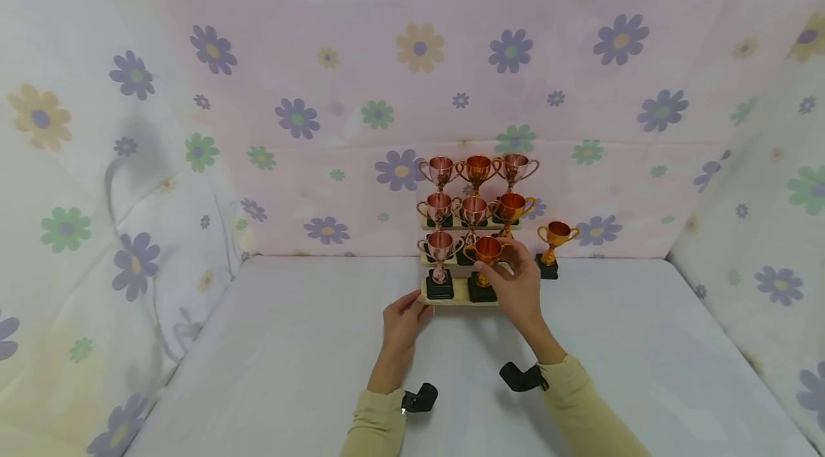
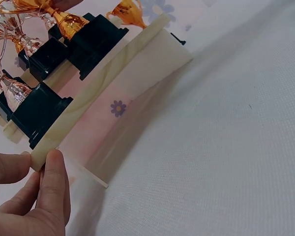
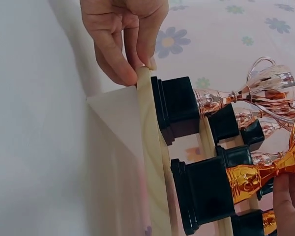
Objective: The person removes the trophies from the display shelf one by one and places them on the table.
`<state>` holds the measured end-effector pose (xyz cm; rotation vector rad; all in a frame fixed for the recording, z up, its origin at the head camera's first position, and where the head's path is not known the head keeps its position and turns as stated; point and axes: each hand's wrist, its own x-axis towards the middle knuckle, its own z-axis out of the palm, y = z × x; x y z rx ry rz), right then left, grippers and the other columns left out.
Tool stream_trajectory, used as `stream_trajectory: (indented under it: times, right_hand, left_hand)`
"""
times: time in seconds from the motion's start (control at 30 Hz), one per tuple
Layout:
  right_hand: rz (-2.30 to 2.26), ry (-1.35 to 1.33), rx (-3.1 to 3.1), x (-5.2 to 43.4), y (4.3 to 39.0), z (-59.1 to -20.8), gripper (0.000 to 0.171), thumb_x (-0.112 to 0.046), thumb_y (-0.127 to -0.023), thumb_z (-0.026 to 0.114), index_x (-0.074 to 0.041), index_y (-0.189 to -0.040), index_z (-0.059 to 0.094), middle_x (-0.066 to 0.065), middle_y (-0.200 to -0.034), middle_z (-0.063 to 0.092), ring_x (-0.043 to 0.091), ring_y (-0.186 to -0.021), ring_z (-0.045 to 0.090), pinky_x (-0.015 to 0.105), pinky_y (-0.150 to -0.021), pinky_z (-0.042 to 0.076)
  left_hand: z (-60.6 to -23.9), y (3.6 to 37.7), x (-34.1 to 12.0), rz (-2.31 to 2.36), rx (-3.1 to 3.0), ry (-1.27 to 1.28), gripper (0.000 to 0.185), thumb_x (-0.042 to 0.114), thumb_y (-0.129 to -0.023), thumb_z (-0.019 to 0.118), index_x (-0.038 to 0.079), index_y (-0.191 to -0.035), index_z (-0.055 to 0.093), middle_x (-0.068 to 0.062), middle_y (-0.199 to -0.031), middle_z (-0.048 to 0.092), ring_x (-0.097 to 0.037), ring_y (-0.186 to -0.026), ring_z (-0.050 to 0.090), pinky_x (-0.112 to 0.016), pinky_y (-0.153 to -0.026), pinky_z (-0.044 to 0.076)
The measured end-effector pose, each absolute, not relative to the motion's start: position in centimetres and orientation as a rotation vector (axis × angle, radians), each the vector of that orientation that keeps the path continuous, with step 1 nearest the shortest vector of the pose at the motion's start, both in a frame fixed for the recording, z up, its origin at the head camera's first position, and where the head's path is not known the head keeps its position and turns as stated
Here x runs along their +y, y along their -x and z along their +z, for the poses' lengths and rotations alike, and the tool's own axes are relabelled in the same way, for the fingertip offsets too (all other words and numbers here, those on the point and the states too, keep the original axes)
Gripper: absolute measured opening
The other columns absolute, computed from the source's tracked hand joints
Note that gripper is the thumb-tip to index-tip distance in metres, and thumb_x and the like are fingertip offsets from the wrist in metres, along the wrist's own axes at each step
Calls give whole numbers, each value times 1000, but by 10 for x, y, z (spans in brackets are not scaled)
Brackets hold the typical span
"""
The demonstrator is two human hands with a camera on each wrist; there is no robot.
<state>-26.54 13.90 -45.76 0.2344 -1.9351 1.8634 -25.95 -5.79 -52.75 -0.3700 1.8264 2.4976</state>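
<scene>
While our left hand (image 1: 401,319) pinches the stepped stand's (image 2: 96,91) front corner to steady it, our right hand (image 1: 515,285) grips the orange trophy (image 1: 487,256) on the lowest step.

The orange trophy (image 1: 488,256) stands upright on the bottom step of the tiered stand (image 1: 451,299), just right of frame centre in the head view, its shiny cup on a slim stem above a square black base. The right hand (image 1: 515,285) wraps around its cup from the right. The stand is pale, cream-coloured, three steps rising toward the back wall. At its lower left corner, the left hand (image 1: 402,317) pinches the front edge between thumb and fingertips (image 2: 51,172).
</scene>
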Motion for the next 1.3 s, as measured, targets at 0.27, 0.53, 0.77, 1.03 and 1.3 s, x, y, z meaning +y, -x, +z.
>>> stream_trajectory:
  times: [0.27, 0.53, 0.77, 1.03, 1.3]
  right_hand:
    - [1827, -284, -1843, 156, 254, -458, 50, 13, -81, 77, 8, -127, 58, 3, -116, 65, 11, -99, 66, 19, -87, 59]
    - [1740, -275, -1863, 181, 236, -457, 53, 18, -79, 77, 9, -127, 58, -6, -117, 66, 7, -100, 67, 17, -87, 57]
    - [1686, -248, -1871, 206, 220, -466, 54, 24, -77, 74, 12, -126, 57, -6, -115, 65, 7, -100, 66, 16, -87, 57]
    - [1625, -145, -1898, 240, 209, -478, 53, 25, -76, 74, 13, -125, 58, -6, -113, 67, 5, -99, 67, 15, -84, 57]
    - [1636, -42, -1911, 272, 197, -489, 51, 25, -78, 71, 14, -126, 57, -5, -113, 66, 4, -102, 68, 13, -83, 56]
  left_hand:
    - [-525, 261, -58, 2499, 1807, 412, 33, 1, -103, 56, -15, -132, 55, -27, -124, 63, -14, -94, 67, -32, -93, 60]
    - [-525, 258, -59, 2490, 1822, 420, 33, -1, -103, 55, -17, -131, 55, -30, -126, 61, -15, -96, 66, -37, -96, 58]
    - [-522, 257, -57, 2490, 1822, 424, 33, 2, -104, 55, -15, -132, 55, -30, -128, 61, -16, -99, 67, -35, -97, 58]
    - [-529, 262, -56, 2497, 1835, 438, 33, 2, -104, 55, -14, -132, 56, -29, -127, 62, -16, -98, 67, -30, -92, 60]
    - [-528, 261, -56, 2510, 1816, 436, 33, 2, -103, 56, -15, -132, 56, -29, -127, 61, -16, -98, 67, -30, -92, 60]
